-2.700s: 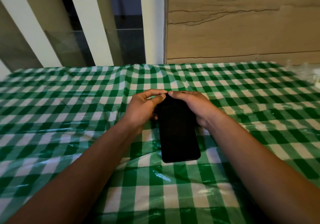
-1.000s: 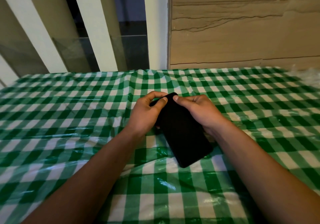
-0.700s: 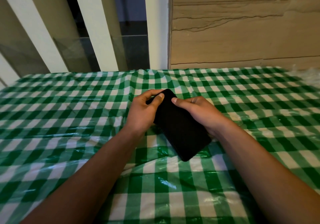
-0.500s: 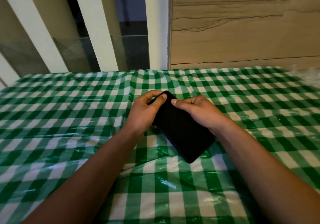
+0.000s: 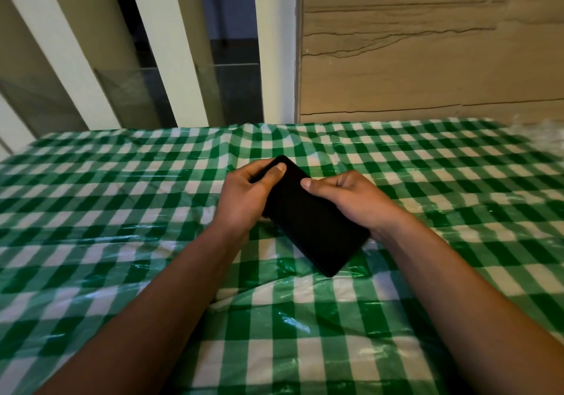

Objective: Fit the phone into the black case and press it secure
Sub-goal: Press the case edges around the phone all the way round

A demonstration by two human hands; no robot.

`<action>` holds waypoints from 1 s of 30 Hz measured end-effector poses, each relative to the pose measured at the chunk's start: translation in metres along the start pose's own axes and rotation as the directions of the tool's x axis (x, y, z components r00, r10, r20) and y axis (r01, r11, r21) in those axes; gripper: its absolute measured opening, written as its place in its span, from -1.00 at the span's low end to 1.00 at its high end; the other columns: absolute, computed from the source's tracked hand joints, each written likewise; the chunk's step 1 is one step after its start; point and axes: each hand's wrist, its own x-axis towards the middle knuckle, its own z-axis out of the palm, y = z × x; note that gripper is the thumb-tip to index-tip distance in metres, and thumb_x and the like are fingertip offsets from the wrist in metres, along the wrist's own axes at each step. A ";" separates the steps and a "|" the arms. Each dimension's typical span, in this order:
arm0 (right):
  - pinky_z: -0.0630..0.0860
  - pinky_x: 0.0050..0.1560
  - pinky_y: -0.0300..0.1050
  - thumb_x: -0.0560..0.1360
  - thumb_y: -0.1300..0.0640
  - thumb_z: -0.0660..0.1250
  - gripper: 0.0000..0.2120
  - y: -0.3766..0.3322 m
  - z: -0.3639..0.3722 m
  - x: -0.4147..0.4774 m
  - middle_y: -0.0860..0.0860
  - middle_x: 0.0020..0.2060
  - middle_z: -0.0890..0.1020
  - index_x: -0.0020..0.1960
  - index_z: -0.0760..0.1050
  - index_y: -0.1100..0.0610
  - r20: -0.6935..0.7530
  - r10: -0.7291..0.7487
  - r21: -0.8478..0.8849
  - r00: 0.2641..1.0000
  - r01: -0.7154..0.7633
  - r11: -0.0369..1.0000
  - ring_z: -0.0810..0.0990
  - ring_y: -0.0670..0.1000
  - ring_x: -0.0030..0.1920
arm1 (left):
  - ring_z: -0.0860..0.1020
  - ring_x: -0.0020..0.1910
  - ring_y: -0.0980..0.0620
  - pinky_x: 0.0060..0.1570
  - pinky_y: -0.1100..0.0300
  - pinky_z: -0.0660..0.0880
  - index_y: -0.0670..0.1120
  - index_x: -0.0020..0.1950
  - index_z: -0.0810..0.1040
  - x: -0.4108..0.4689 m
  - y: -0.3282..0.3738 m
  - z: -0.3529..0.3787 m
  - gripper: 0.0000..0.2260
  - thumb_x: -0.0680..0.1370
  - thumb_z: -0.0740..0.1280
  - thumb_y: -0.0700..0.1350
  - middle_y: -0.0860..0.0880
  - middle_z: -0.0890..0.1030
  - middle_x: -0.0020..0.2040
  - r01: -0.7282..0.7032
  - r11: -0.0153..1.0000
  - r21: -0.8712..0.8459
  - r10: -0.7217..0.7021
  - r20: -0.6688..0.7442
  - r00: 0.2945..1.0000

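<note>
At frame centre, above the checked cloth (image 5: pixel 122 211), the phone (image 5: pixel 308 220) is gripped slantwise by both hands: left hand (image 5: pixel 247 199) at its upper corner, right hand (image 5: pixel 354 199) along its right edge.

The phone (image 5: pixel 311 220) gripped between both hands was black all over, its face plain and unpatterned; no separate colour marked off a case from the screen. Beneath the grip, the glossy tablecloth (image 5: pixel 122 211) carried a gingham check of green and white squares, with pale sheen on its folds. Beyond the grip to the right, the wall panel (image 5: pixel 427 59) was tan with thin dark grain lines. Beyond it to the left, the slats (image 5: pixel 171 43) were white against dark gaps.
</note>
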 end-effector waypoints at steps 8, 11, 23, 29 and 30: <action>0.59 -0.32 -0.19 0.42 -0.17 0.41 -0.66 0.001 0.000 0.001 0.06 -0.35 0.73 -0.16 0.70 0.11 0.020 0.014 -0.031 1.000 -0.014 0.999 0.71 0.01 -0.32 | 0.70 -0.16 -0.01 -0.30 0.14 0.60 0.01 -0.02 0.69 0.000 0.001 -0.001 -0.86 0.48 0.44 0.02 -0.08 0.73 -0.10 0.028 0.999 0.021 -0.029 0.031 0.999; 0.60 -0.25 -0.16 0.42 -0.14 0.41 -0.70 0.002 -0.001 0.002 0.10 -0.28 0.74 -0.15 0.71 0.10 0.038 0.030 0.009 0.999 -0.030 0.999 0.72 0.04 -0.27 | 0.71 -0.14 0.00 -0.27 0.16 0.60 0.04 -0.06 0.70 0.001 0.000 -0.003 -0.91 0.48 0.44 0.00 -0.04 0.74 -0.11 0.017 0.999 -0.029 -0.017 -0.008 1.000; 0.57 -0.26 -0.16 0.41 -0.13 0.42 -0.75 0.003 -0.005 0.001 0.05 -0.29 0.74 -0.14 0.72 0.03 0.032 0.008 0.009 0.999 -0.009 1.000 0.71 0.02 -0.26 | 0.69 -0.08 0.02 -0.22 0.21 0.58 -0.05 0.07 0.67 0.003 -0.003 -0.005 -0.82 0.50 0.43 -0.04 -0.06 0.73 -0.04 -0.025 0.998 -0.064 0.021 -0.063 0.998; 0.61 -0.16 -0.09 0.39 -0.15 0.43 -0.70 0.006 -0.004 0.003 0.11 -0.22 0.75 -0.11 0.71 0.08 0.010 -0.009 0.017 1.000 0.008 1.000 0.72 0.06 -0.21 | 0.69 -0.07 0.03 -0.23 0.23 0.58 -0.02 0.04 0.68 0.005 -0.005 -0.005 -0.84 0.49 0.43 -0.03 -0.02 0.74 -0.05 -0.030 0.997 -0.077 0.025 -0.069 0.997; 0.60 -0.16 -0.10 0.39 -0.16 0.43 -0.71 0.007 -0.004 0.003 0.07 -0.23 0.75 -0.12 0.72 0.05 0.017 0.003 0.019 1.000 -0.004 1.000 0.72 0.03 -0.20 | 0.70 -0.08 0.05 -0.23 0.25 0.58 0.00 0.02 0.69 0.005 -0.005 -0.006 -0.86 0.49 0.44 -0.02 0.00 0.74 -0.07 -0.034 0.996 -0.082 0.027 -0.074 0.997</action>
